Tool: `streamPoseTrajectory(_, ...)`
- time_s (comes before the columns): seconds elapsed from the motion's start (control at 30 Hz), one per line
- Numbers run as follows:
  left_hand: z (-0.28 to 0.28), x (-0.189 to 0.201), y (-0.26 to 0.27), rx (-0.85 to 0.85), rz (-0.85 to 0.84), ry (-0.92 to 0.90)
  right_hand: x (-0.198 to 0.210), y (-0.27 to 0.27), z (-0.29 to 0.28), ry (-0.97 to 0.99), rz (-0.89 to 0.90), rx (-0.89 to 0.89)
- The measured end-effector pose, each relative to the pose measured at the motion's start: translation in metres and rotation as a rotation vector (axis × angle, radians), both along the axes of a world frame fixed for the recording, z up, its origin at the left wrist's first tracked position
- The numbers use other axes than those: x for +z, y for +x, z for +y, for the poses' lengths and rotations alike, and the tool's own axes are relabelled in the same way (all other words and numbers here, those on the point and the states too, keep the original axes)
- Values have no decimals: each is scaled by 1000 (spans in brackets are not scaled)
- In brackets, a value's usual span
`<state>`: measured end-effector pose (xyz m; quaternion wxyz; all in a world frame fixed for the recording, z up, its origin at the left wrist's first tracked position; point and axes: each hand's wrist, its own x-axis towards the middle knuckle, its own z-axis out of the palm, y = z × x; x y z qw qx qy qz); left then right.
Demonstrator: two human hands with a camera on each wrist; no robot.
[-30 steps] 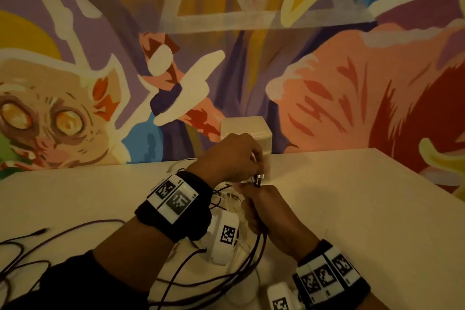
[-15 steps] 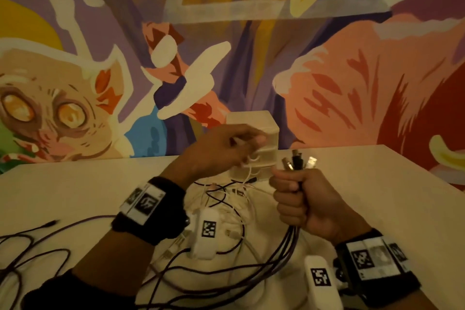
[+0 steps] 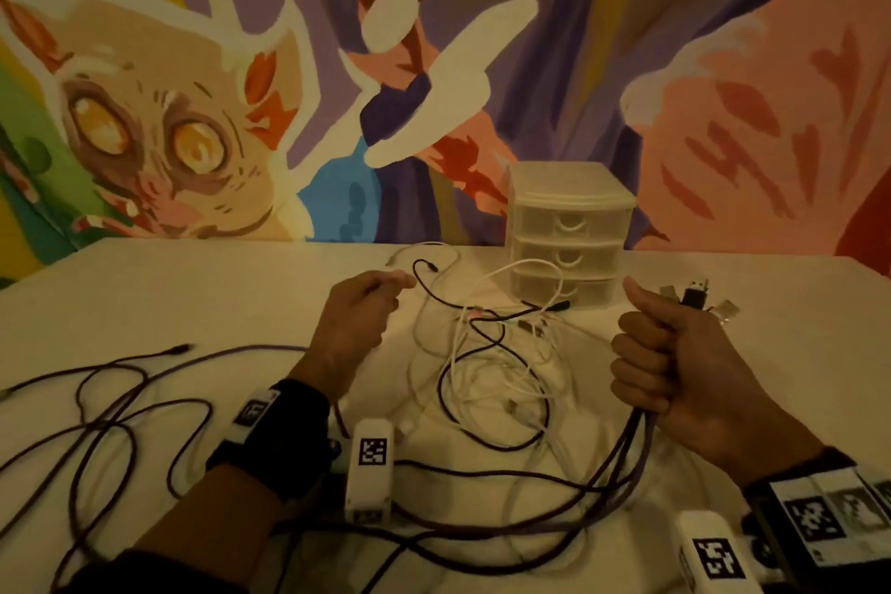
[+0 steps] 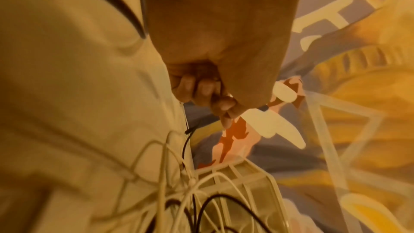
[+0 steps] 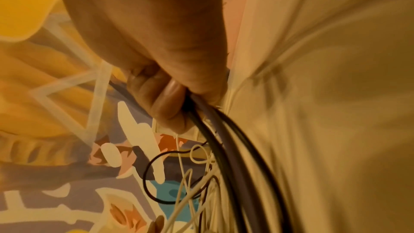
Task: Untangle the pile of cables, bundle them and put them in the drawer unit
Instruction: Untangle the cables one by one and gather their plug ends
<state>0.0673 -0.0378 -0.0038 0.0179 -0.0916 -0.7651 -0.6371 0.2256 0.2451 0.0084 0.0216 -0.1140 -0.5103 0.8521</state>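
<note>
My right hand (image 3: pixel 660 362) grips a bundle of dark cables (image 3: pixel 622 453) in a fist, and their plugs (image 3: pixel 694 297) stick out above the thumb. The right wrist view shows the same dark cables (image 5: pixel 215 139) running out from under my curled fingers (image 5: pixel 161 98). A tangle of white and dark cables (image 3: pixel 496 352) lies on the table between my hands. My left hand (image 3: pixel 361 309) hovers at the tangle's left, fingers (image 4: pixel 201 91) curled with no cable showing in them. A black plug (image 3: pixel 426 264) lies just beyond its fingertips. The white drawer unit (image 3: pixel 569 232) stands behind, all three drawers closed.
Loose dark cables (image 3: pixel 96 405) sprawl over the left part of the cream table (image 3: pixel 217 285). A painted wall rises directly behind the table and the drawer unit. Bare tabletop (image 3: pixel 795 328) lies right of my right hand.
My hands have moved apart. The left hand let go of the white cable it held up and dropped to the left; the right hand carried its bundle to the right.
</note>
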Motion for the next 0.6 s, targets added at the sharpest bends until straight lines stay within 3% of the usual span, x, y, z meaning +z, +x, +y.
streamPoseTrajectory(0.2, 11, -9, 4, -160, 166, -225, -5, -4, -9, 3, -40, 2)
streamPoseTrajectory(0.4, 17, -13, 8, -241, 202, -303, -3, -5, -13, 40, -75, -54)
streamPoseTrajectory(0.6, 21, -23, 11, -342, 194, -298, -11, -11, -12, 433, -234, -99)
